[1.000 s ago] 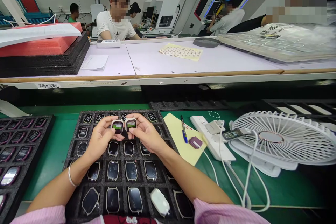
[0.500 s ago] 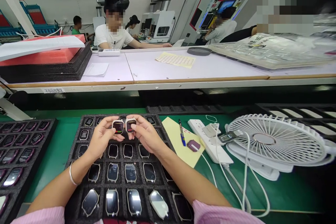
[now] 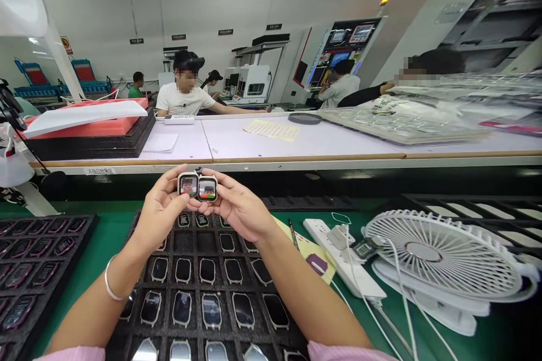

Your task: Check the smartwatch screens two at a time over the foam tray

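Observation:
My left hand [image 3: 168,201] grips a smartwatch body [image 3: 188,185] by its edges, screen towards me. Beside it, my right hand [image 3: 241,206] holds a second smartwatch body [image 3: 208,188]; the two sit side by side, and both screens are lit, each with a small picture and a green and red patch low down. Below my hands lies a black foam tray [image 3: 195,287] of strapless watch bodies in rows of pockets, such as a dark-screened watch [image 3: 182,308]. Two pockets near my hands hold nothing. My forearms cover part of the tray.
Another foam tray [image 3: 80,254] of purple-rimmed watches lies left. To the right are a pen [image 3: 293,233], a purple charger [image 3: 317,263], a power strip [image 3: 339,259] with cables, and a white fan [image 3: 444,254]. Across the raised shelf [image 3: 237,144], a co-worker [image 3: 182,90] sits.
Both hands have raised the two watches up off the tray towards the shelf edge. Their screens now show brighter pictures. My view has tilted upward.

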Demonstrator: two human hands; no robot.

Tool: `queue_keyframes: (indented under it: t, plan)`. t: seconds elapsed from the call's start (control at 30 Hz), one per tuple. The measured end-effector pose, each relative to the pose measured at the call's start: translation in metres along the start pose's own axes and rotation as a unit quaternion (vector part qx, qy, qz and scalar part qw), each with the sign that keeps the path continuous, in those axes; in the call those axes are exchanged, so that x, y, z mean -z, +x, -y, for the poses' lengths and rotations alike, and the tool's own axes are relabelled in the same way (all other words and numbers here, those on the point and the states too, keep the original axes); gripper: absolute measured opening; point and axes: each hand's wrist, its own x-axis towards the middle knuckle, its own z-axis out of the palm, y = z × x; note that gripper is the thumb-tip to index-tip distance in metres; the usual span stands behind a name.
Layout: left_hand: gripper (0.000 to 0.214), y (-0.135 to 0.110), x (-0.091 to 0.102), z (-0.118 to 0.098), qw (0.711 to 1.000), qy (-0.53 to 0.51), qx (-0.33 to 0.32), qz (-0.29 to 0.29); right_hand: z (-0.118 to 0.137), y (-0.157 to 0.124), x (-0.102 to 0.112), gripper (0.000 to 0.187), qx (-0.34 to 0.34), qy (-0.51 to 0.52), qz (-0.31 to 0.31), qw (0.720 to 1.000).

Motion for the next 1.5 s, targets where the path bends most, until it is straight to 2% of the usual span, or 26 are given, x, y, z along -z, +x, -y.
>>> queue_keyframes:
  t: [0.17,0.33,0.57,0.7,0.87,1.07,1.3,1.5]
  plan:
    - [0.048,0.036,0.005,-0.006,0.998,-0.034,-0.028,-0.038,0.014,0.031,-0.003,0.036,0.052,-0.021,-0.015,0.998]
    - [0.045,0.071,0.002,-0.027,0.997,-0.043,-0.05,-0.051,0.044,0.065,-0.004,0.034,0.102,-0.044,0.015,0.994]
    - [0.048,0.096,-0.002,-0.053,0.994,-0.004,-0.111,-0.025,0.076,0.086,-0.016,0.027,0.176,-0.126,0.041,0.975]
    - [0.047,0.1,-0.006,-0.064,0.992,-0.008,-0.124,-0.019,0.088,0.087,-0.026,0.025,0.211,-0.151,0.05,0.964]
    - [0.048,0.095,-0.009,-0.073,0.989,-0.019,-0.142,-0.021,0.095,0.083,-0.035,0.025,0.214,-0.136,0.075,0.964]
    - [0.055,0.092,-0.005,-0.068,0.986,0.006,-0.165,-0.015,0.093,0.081,-0.038,0.027,0.197,-0.132,0.068,0.969]
    - [0.055,0.093,-0.006,-0.064,0.977,0.037,-0.208,-0.02,0.091,0.078,-0.039,0.046,0.216,-0.137,0.075,0.964]
    - [0.056,0.093,-0.004,-0.057,0.974,0.055,-0.219,-0.016,0.088,0.077,-0.036,0.051,0.216,-0.13,0.078,0.965]
